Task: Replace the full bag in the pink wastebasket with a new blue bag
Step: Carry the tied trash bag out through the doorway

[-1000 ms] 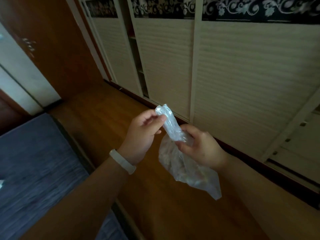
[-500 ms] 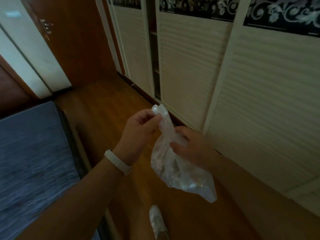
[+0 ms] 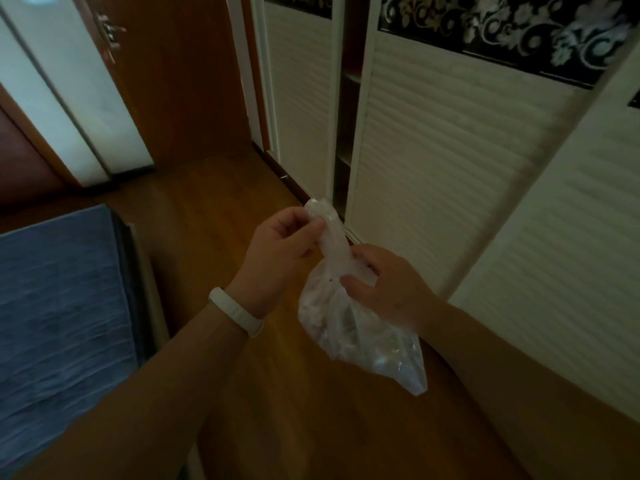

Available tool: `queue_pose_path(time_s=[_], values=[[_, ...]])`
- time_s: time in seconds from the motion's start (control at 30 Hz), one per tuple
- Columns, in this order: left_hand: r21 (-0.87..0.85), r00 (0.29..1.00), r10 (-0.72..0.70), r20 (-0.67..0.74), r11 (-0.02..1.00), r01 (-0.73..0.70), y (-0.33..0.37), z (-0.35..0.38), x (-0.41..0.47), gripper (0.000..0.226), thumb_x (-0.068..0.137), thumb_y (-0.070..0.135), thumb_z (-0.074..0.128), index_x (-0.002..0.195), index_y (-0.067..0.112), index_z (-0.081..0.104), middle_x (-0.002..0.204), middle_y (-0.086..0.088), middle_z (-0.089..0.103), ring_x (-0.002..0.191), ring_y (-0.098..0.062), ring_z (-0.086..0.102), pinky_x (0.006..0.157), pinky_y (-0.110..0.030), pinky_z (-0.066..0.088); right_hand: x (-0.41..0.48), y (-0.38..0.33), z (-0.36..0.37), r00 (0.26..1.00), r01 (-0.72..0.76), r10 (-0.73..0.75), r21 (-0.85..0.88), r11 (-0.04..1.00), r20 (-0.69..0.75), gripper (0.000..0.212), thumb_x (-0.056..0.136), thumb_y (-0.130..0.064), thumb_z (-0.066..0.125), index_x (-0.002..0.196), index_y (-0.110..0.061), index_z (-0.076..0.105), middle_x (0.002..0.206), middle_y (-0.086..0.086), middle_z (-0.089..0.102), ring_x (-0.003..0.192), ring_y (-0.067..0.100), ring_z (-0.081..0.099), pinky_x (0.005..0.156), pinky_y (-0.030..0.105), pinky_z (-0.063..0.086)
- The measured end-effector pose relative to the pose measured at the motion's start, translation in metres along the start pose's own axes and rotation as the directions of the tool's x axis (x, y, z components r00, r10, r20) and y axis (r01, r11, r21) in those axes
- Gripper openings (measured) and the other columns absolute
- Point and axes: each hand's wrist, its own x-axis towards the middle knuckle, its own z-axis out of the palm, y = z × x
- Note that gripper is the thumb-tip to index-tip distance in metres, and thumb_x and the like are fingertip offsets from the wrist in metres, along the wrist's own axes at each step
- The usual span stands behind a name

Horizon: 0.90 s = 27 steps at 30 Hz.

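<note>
A full, translucent white bag (image 3: 349, 334) of rubbish hangs in front of me above the wooden floor. Its mouth is gathered into a twisted neck that sticks upward. My left hand (image 3: 277, 258), with a white band on the wrist, pinches the top of that neck. My right hand (image 3: 384, 285) grips the neck lower down, just above the bulging body of the bag. The pink wastebasket and the blue bag are out of view.
A white sliding-door wardrobe (image 3: 450, 161) runs along the right, one door slightly ajar. A brown wooden door (image 3: 173, 81) stands open at the back left. A bed with a blue-grey cover (image 3: 59, 306) fills the left side. Wooden floor (image 3: 207, 209) lies between.
The view has swung and moved forward along the wardrobe toward the door. Both hands keep the same hold on the bag's neck. A foot seen half a second ago is out of view.
</note>
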Motion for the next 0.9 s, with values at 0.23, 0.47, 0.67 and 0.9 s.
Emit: queue_pose_path(time_s=[0.23, 0.47, 0.67, 0.9], values=[[0.058, 0.996, 0.011, -0.090, 0.998, -0.006, -0.013, -0.038, 0.091, 0.010, 0.093, 0.015, 0.056, 0.093, 0.011, 0.066, 0.095, -0.012, 0.064, 0.085, -0.019, 0.063, 0.075, -0.028, 0.055, 0.114, 0.019, 0.018, 0.998, 0.047, -0.049, 0.035, 0.998, 0.048, 0.047, 0.088, -0.042, 0.063, 0.130, -0.026, 0.051, 0.108, -0.016, 0.052, 0.094, -0.001, 0.052, 0.082, 0.012, 0.042], [0.111, 0.982, -0.001, -0.187, 0.994, 0.022, -0.041, -0.063, 0.215, 0.010, 0.093, 0.016, 0.058, 0.091, 0.010, 0.066, 0.092, -0.013, 0.063, 0.086, -0.026, 0.059, 0.080, -0.039, 0.051, 0.253, 0.063, 0.031, 0.988, 0.092, -0.105, 0.118, 0.989, 0.115, 0.048, 0.087, -0.045, 0.062, 0.131, -0.028, 0.050, 0.116, -0.011, 0.057, 0.103, 0.006, 0.056, 0.091, 0.032, 0.051], [0.163, 0.952, -0.025, -0.305, 0.984, 0.078, -0.040, -0.076, 0.330, 0.013, 0.092, 0.018, 0.059, 0.095, 0.009, 0.067, 0.097, -0.016, 0.066, 0.088, -0.024, 0.062, 0.080, -0.035, 0.052, 0.382, 0.088, 0.018, 0.967, 0.128, -0.166, 0.190, 0.973, 0.194, 0.040, 0.088, -0.042, 0.062, 0.124, -0.031, 0.052, 0.110, -0.014, 0.057, 0.099, 0.002, 0.056, 0.085, 0.029, 0.051], [0.192, 0.931, 0.018, -0.365, 0.980, 0.057, -0.033, -0.102, 0.423, 0.017, 0.093, 0.017, 0.059, 0.095, 0.001, 0.064, 0.095, -0.022, 0.065, 0.085, -0.022, 0.062, 0.070, -0.022, 0.051, 0.499, 0.093, 0.015, 0.934, 0.220, -0.266, 0.203, 0.954, 0.237, 0.044, 0.089, -0.038, 0.063, 0.129, -0.026, 0.051, 0.110, -0.015, 0.053, 0.097, 0.001, 0.053, 0.081, 0.019, 0.044]])
